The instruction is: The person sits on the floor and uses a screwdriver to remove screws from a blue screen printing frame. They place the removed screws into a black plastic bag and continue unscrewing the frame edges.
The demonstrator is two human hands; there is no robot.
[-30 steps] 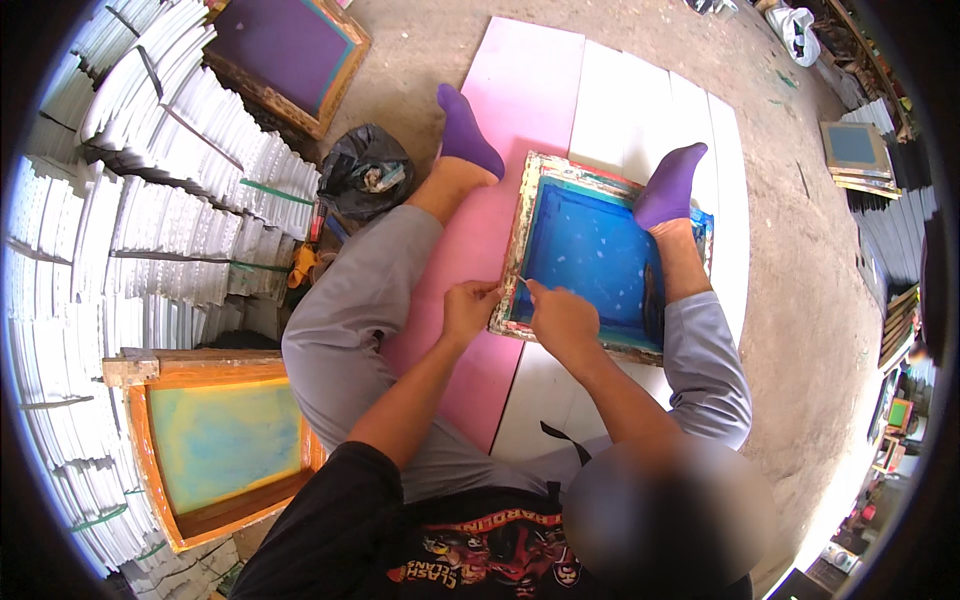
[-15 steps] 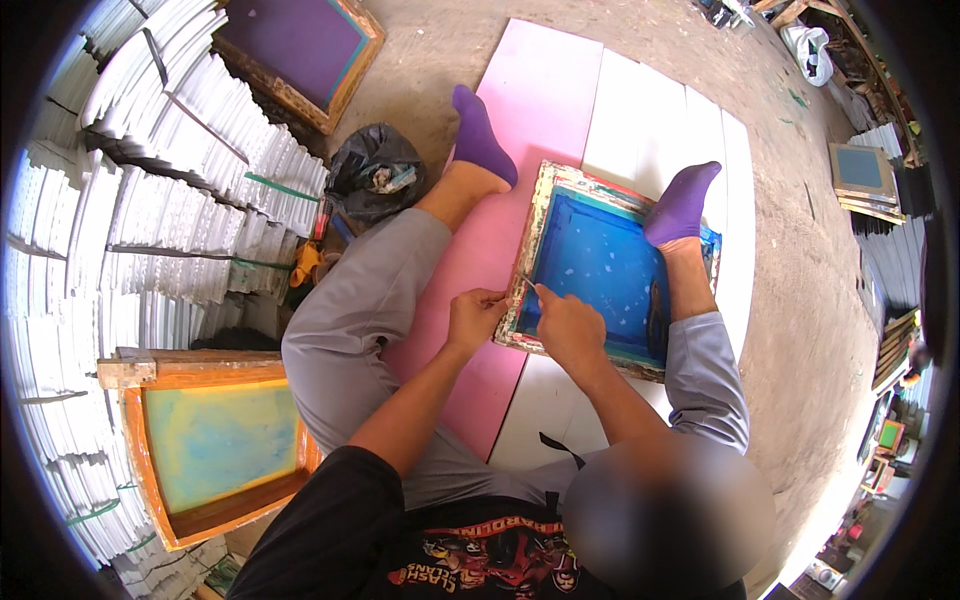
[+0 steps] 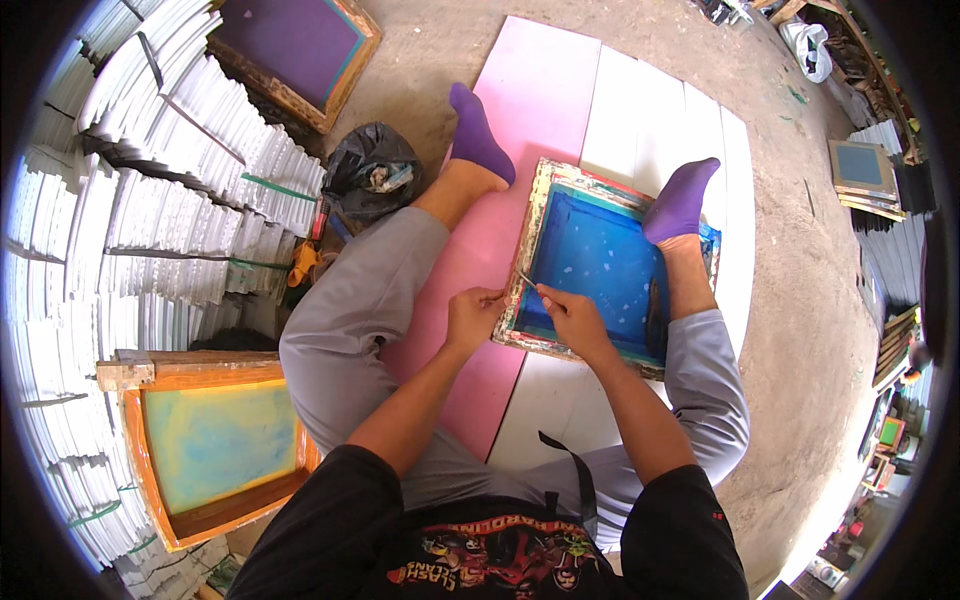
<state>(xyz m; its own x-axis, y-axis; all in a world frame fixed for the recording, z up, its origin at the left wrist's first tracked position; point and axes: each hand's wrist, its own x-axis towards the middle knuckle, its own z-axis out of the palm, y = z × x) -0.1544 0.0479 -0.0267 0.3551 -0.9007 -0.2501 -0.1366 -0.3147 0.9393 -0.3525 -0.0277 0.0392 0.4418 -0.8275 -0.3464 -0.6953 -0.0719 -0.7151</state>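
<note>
A wooden screen-printing frame (image 3: 533, 205) with blue mesh (image 3: 600, 265) lies before me, its rim crusted with flaking paint. My right hand (image 3: 575, 322) is closed around a thin, metallic-looking tool (image 3: 527, 279), whose tip meets the inner side of the frame's left rim. The tool's exact kind is too small to tell. My left hand (image 3: 473, 318) is at the outer side of that same rim, thumb and fingers pinched together; what they grip is hidden. My right foot (image 3: 683, 200), in a purple sock, rests over the frame's right side. Pale specks dot the mesh.
Pink (image 3: 525, 85) and white boards (image 3: 640, 110) lie under the frame. Bundled white stacks (image 3: 170, 215) line the left, with a black plastic bag (image 3: 372, 165) beside them. Other frames include an orange-rimmed one (image 3: 290, 480) by my left knee and a purple-meshed one (image 3: 345, 90) farther off.
My right forearm has swung outward to the right, and its hand has shifted slightly, still holding the thin tool at the rim. My left hand and the frame have hardly moved.
</note>
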